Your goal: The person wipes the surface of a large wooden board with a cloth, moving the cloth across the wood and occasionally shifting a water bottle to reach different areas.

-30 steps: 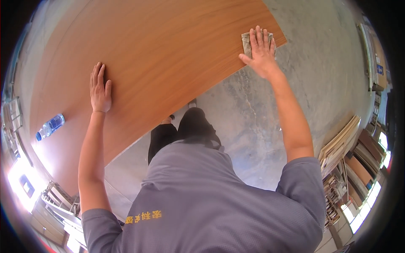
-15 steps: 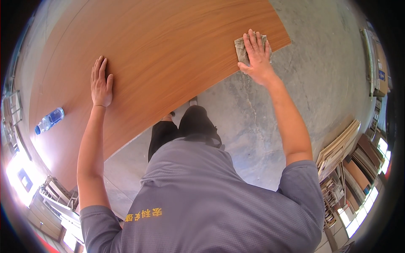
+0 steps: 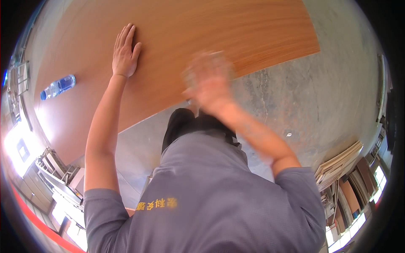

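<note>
A large wood-grain board (image 3: 177, 25) in orange-brown spreads out in front of me. Flat upon its surface rests my left hand (image 3: 125, 52), fingers stretched forward and the thumb apart, with nothing in it. My right hand (image 3: 211, 86) is over the board's near edge, smeared by motion. Under its palm and fingers is a grey-beige cloth (image 3: 190, 76), blurred too, with only its edges showing. To the left of my left hand a clear plastic bottle (image 3: 59, 86) with a blue cap lies on its side on the board.
Grey concrete floor (image 3: 287, 92) shows to the right of the board, with a small pale scrap (image 3: 289, 134) on it. Stacked sheets and planks (image 3: 339, 164) lean at the lower right. Metal-framed items (image 3: 55, 164) stand at the lower left.
My right hand has swept the cloth leftward along the board from near its right corner. My left hand now lies farther forward on the board, and the whole view has shifted somewhat.
</note>
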`<action>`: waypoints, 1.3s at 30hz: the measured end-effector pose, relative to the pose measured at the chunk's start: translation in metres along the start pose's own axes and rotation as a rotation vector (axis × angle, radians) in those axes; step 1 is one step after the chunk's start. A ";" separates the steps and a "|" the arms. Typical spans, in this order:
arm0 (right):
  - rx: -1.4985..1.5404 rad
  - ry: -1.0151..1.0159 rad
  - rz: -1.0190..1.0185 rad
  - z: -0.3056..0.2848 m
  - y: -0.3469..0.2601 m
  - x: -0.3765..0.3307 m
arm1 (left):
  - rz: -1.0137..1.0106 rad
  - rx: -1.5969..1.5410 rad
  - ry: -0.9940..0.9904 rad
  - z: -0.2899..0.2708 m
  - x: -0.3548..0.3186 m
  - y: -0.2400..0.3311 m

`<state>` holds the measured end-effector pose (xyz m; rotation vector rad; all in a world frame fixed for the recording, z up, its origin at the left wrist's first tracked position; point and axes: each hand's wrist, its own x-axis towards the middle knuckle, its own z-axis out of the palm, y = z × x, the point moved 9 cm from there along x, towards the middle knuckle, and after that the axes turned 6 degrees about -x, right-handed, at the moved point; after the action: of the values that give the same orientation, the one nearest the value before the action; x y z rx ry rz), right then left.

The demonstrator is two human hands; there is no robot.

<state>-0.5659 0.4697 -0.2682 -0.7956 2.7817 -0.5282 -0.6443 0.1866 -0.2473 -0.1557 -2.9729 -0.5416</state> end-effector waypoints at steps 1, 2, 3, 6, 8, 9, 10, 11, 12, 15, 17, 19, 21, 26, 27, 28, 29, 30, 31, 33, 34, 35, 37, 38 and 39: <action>0.130 -0.158 -0.180 0.022 -0.062 0.000 | -0.007 -0.006 0.015 0.003 0.002 0.001; -0.073 0.007 -0.390 0.049 -0.107 -0.007 | 0.008 -0.029 0.030 0.016 0.015 0.012; 0.032 -0.013 -0.456 0.058 -0.136 -0.005 | 0.000 -0.022 0.037 0.021 0.014 0.007; 0.075 -0.063 -0.374 0.028 -0.090 0.002 | -0.282 0.230 0.196 0.010 -0.048 -0.029; -0.223 0.139 -0.213 -0.004 0.018 0.001 | -0.226 0.209 0.000 0.007 -0.094 0.048; -0.365 0.261 -0.206 -0.035 0.073 -0.001 | -0.047 0.276 -0.212 0.026 -0.119 0.101; -0.419 0.276 -0.064 -0.057 0.137 -0.005 | 0.164 -0.056 -0.295 0.028 -0.154 0.154; -0.488 0.203 0.110 -0.064 0.216 -0.005 | 0.346 -0.367 -0.522 0.038 -0.189 0.198; -0.485 0.214 0.171 -0.075 0.245 -0.004 | 0.214 -0.592 -0.785 0.053 -0.219 0.198; -0.577 0.304 0.203 -0.066 0.231 0.008 | -0.064 -0.789 -0.447 0.008 -0.236 0.141; -0.537 0.356 0.101 -0.041 0.154 0.036 | -0.293 -0.746 0.193 -0.048 -0.271 0.043; -0.465 0.225 -0.009 -0.006 0.008 0.071 | -0.526 -0.661 0.315 -0.071 -0.309 -0.034; -0.310 0.116 -0.274 0.029 -0.147 0.085 | -0.768 -0.219 0.397 -0.094 -0.360 -0.110; -0.159 -0.114 -0.761 0.131 -0.362 0.100 | -1.118 0.164 0.249 -0.094 -0.392 -0.201; -0.153 -0.108 -0.763 0.136 -0.362 0.110 | -1.121 0.214 0.222 -0.092 -0.388 -0.203; -0.143 -0.092 -0.732 0.133 -0.365 0.121 | -1.133 0.226 0.224 -0.096 -0.389 -0.201; -0.137 -0.078 -0.691 0.129 -0.359 0.132 | -1.140 0.199 0.223 -0.095 -0.386 -0.200; -0.141 -0.042 -0.604 0.120 -0.326 0.145 | -1.140 0.166 0.216 -0.090 -0.378 -0.199; -0.122 -0.022 -0.567 0.101 -0.301 0.145 | -1.187 0.193 0.220 -0.097 -0.402 -0.198; -0.090 -0.111 -0.451 0.053 -0.224 0.161 | -1.203 0.228 0.230 -0.110 -0.428 -0.197; -0.199 0.111 -0.333 0.024 -0.154 0.169 | -1.204 0.234 0.227 -0.105 -0.416 -0.198; -0.322 0.149 -0.306 -0.004 -0.094 0.175 | -1.294 0.253 0.241 -0.105 -0.420 -0.202; -0.437 0.269 -0.201 -0.068 0.048 0.175 | -1.378 0.212 0.283 -0.095 -0.376 -0.190; -0.582 0.256 -0.004 -0.093 0.117 0.170 | -1.276 0.280 0.241 -0.085 -0.338 -0.178; -0.603 0.287 -0.001 -0.113 0.192 0.163 | -1.163 0.335 0.202 -0.066 -0.290 -0.166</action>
<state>-0.8247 0.5656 -0.2546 -0.8819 3.2516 0.2443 -0.3720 -0.0150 -0.2816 1.5810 -2.5950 -0.0865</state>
